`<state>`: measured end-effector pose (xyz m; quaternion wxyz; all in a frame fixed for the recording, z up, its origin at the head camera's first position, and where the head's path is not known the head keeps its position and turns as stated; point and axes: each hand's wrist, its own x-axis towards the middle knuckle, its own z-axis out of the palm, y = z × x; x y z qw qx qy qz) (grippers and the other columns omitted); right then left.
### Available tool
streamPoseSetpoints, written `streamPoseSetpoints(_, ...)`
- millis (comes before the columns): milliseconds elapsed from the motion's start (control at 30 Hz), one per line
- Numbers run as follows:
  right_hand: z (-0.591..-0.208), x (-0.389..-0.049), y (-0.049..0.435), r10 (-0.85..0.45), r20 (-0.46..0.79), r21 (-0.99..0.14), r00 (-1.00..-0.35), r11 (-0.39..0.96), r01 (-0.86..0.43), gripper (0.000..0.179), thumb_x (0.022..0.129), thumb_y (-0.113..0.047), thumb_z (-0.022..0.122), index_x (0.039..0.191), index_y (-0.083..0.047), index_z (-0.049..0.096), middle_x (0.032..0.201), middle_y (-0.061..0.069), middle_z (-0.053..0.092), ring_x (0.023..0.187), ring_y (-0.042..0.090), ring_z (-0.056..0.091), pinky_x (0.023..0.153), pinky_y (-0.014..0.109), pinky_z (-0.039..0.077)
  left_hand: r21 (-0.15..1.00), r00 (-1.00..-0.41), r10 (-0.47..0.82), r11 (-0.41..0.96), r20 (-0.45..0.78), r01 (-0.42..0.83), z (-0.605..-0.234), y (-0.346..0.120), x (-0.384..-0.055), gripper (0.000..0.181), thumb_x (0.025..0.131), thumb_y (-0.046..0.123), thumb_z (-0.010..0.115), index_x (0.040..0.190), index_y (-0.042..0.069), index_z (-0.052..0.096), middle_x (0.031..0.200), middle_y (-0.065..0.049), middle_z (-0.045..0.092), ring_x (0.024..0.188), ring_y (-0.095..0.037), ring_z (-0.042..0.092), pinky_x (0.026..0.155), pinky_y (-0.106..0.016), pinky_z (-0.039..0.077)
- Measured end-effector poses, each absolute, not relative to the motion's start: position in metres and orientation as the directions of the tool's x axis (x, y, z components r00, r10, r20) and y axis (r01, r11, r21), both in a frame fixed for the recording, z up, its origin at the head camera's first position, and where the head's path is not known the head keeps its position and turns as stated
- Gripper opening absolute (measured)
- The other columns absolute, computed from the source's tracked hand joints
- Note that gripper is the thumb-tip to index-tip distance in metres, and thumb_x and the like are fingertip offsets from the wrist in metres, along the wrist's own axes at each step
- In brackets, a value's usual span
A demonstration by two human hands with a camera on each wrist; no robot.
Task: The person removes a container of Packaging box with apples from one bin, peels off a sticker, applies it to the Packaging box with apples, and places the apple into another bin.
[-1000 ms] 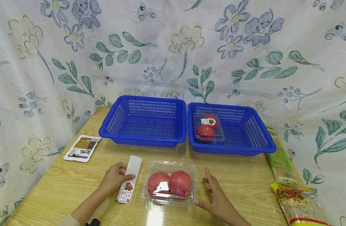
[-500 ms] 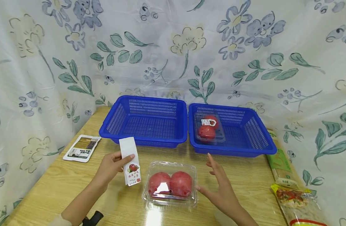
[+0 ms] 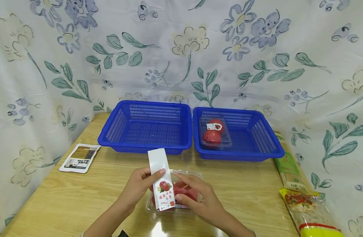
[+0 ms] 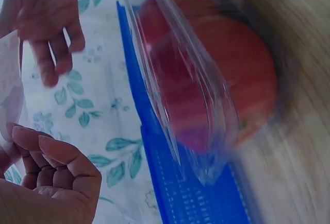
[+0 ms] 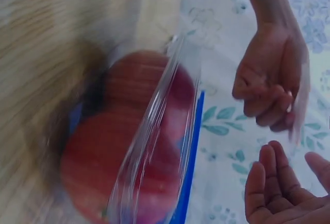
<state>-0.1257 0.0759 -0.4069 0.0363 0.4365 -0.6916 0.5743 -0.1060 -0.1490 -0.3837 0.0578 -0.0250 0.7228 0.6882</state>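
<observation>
In the head view my left hand (image 3: 137,187) pinches a white label strip (image 3: 158,161) printed with red apples and the word APPLE. The strip hangs over a clear plastic clamshell box (image 3: 187,172) that holds two red apples (image 3: 191,193). Just right of the strip is my right hand (image 3: 203,199), its fingers loosely bent and apart, with nothing in its grasp. In the left wrist view the lidded box (image 4: 206,170) lies below both hands. The right wrist view shows a gap between my right fingertips (image 5: 276,149) and the strip (image 5: 300,105).
Two blue baskets stand at the back; the left basket (image 3: 144,144) has a bare bottom. In the right basket (image 3: 258,156) sits a labelled box of apples (image 3: 213,135). A white pouch (image 3: 80,158) lies left, and food packs (image 3: 291,171) line the right edge.
My left hand has lifted the label strip off the table and carried it right, over the apple box. My right hand has moved left, from beside the box to near the strip.
</observation>
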Motion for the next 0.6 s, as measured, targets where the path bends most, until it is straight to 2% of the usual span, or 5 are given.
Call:
streamPoseSetpoints(67,-0.407,-0.124,0.07,-0.558,0.53,-0.811,-0.638,-0.113,-0.575,0.053,0.089,0.003,0.068,0.14,-0.003,0.055,0.103,0.018,0.067,0.093,0.014,0.066,0.077,0.034,0.059,0.994,-0.99,0.093,0.017,-0.106,-0.105,-0.385,-0.143,-0.105,0.038,0.098,0.022,0.062,0.112,-0.014,0.064,0.082,0.002,0.072,0.075,-0.01,0.068,0.07,-0.026,0.054)
streamPoseSetpoints(133,-0.407,-0.122,0.065,-0.535,0.484,-0.861,-0.692,-0.15,-0.486,0.047,0.09,0.003,0.068,0.136,-0.001,0.058,0.098,0.021,0.066,0.089,0.009,0.064,0.072,0.03,0.059,0.995,-0.986,0.137,-0.019,-0.092,-0.096,-0.387,-0.139,-0.104,0.039,0.099,0.021,0.061,0.115,-0.015,0.063,0.086,0.001,0.073,0.079,-0.012,0.07,0.073,-0.027,0.056)
streamPoseSetpoints(300,-0.408,-0.118,0.06,-0.452,0.422,-0.906,-0.786,-0.181,-0.383,0.035,0.09,0.003,0.068,0.125,0.004,0.064,0.089,0.025,0.063,0.086,0.003,0.061,0.074,0.021,0.055,0.994,-0.982,0.177,-0.068,-0.07,-0.084,-0.39,-0.137,-0.104,0.041,0.102,0.022,0.056,0.115,-0.017,0.061,0.087,0.003,0.073,0.079,-0.012,0.07,0.073,-0.029,0.057)
streamPoseSetpoints(500,-0.409,-0.12,0.061,-0.416,0.498,-0.866,-0.761,-0.193,-0.461,0.032,0.09,0.009,0.064,0.121,0.005,0.065,0.086,0.023,0.063,0.087,0.003,0.06,0.074,0.023,0.055,0.993,-0.974,0.22,-0.089,-0.054,-0.076,-0.387,-0.141,-0.101,0.039,0.102,0.021,0.055,0.114,-0.016,0.06,0.086,0.005,0.073,0.075,-0.007,0.067,0.073,-0.026,0.055)
streamPoseSetpoints(600,-0.411,-0.121,0.062,-0.419,0.54,-0.839,-0.73,-0.199,-0.506,0.035,0.088,0.011,0.065,0.123,0.002,0.066,0.09,0.02,0.065,0.09,0.002,0.059,0.073,0.023,0.056,0.986,-0.96,0.278,-0.143,-0.043,-0.085,-0.386,-0.142,-0.1,0.032,0.102,0.019,0.054,0.113,-0.008,0.066,0.093,0.005,0.075,0.082,-0.008,0.069,0.08,-0.027,0.055)
